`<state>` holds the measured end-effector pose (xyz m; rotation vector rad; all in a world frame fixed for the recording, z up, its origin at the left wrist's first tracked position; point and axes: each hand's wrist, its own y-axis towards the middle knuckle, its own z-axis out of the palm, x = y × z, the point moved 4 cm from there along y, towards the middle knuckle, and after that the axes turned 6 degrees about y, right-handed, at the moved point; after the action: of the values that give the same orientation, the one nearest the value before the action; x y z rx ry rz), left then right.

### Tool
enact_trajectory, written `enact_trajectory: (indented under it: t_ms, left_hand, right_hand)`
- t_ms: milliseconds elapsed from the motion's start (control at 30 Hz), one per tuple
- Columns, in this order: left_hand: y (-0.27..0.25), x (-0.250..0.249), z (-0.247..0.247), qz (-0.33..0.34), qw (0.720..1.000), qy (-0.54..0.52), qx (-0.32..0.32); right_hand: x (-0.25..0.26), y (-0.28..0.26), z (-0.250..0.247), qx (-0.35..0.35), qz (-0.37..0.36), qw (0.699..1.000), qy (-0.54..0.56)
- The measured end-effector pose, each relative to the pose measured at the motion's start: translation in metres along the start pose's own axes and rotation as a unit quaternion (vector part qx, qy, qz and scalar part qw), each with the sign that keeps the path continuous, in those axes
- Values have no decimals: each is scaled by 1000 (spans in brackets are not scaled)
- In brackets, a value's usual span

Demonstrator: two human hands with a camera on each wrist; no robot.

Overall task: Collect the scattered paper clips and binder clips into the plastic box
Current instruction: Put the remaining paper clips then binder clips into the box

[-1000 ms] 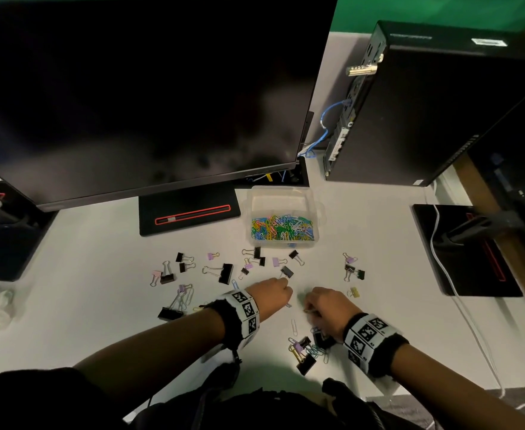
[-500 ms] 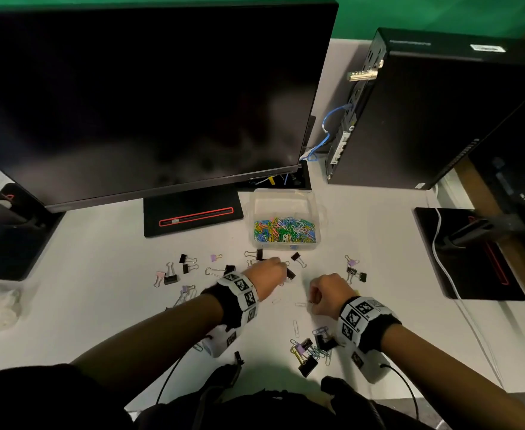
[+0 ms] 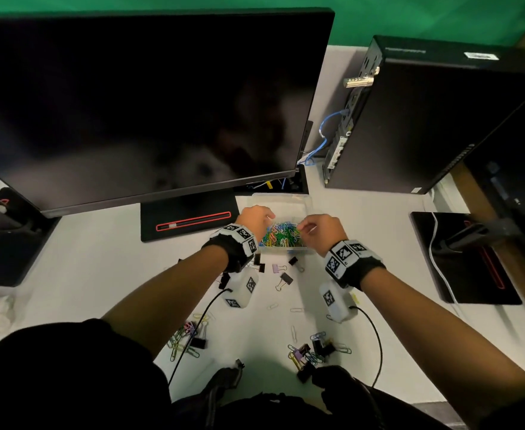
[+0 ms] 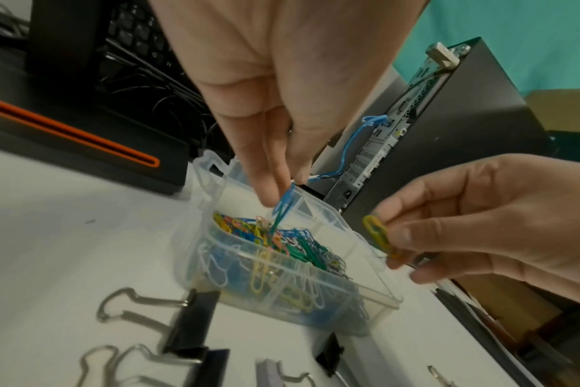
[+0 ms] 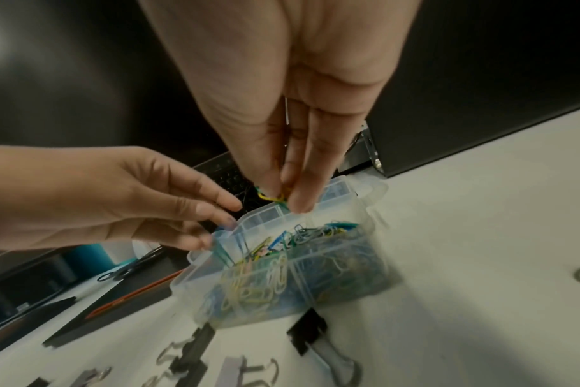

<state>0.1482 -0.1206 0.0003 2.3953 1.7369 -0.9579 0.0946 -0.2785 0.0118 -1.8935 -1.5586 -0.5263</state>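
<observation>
The clear plastic box (image 3: 286,250) stands in front of the monitor, partly filled with coloured paper clips (image 3: 281,235). My left hand (image 3: 269,217) hovers over its left side and pinches blue paper clips (image 4: 283,206) that hang into the box (image 4: 282,290). Over the right side, my right hand (image 3: 303,226) pinches yellow and green paper clips (image 5: 270,197) above the box (image 5: 315,285). Black and lilac binder clips (image 3: 285,278) lie just in front of the box. Two mixed heaps of clips (image 3: 310,352) (image 3: 186,336) lie near the table's front edge.
A large dark monitor (image 3: 146,103) on a black base (image 3: 189,220) stands behind the box. A black computer tower (image 3: 425,119) is at the back right. A black stand (image 3: 462,262) with a white cable (image 3: 439,274) sits at the right.
Both hands have moved away from the table in front of me to above the box, each carrying paper clips. The camera view has shifted forward.
</observation>
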Motion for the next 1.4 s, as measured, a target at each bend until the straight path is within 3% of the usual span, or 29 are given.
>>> enact_trajectory:
  t_ms: [100,233,300,400,467,800,1000,1167,1400]
  left_hand:
    - [-6,-4,5,3,1000,-13,4]
    - [-29,-8,9,75,997,-9,-15]
    - [-42,-5,22,105,994,14,26]
    - [-63,5,48,113,978,102,143]
    - [-75,9,62,118,961,155,194]
    - [-85,5,97,116,963,138,200]
    - [-89,0,99,132,959,130,214]
    - [-100,-16,106,203,935,128,262]
    - [-109,-33,118,273,897,191,291]
  right_hand:
    - [-1,0,3,-5,-13,1000,11]
    - [-9,-26,12,51,-43,998,-6]
    - [-17,-45,23,118,-54,991,-34]
    - [-36,-67,42,217,-28,973,-76]
    - [-46,-77,53,247,-21,964,-93]
    - [-58,-88,61,233,-14,968,-87]
    - [-84,-87,29,164,23,984,-64]
    - [-107,-102,3,155,52,985,-55]
    - [-116,-119,10,169,57,984,-26]
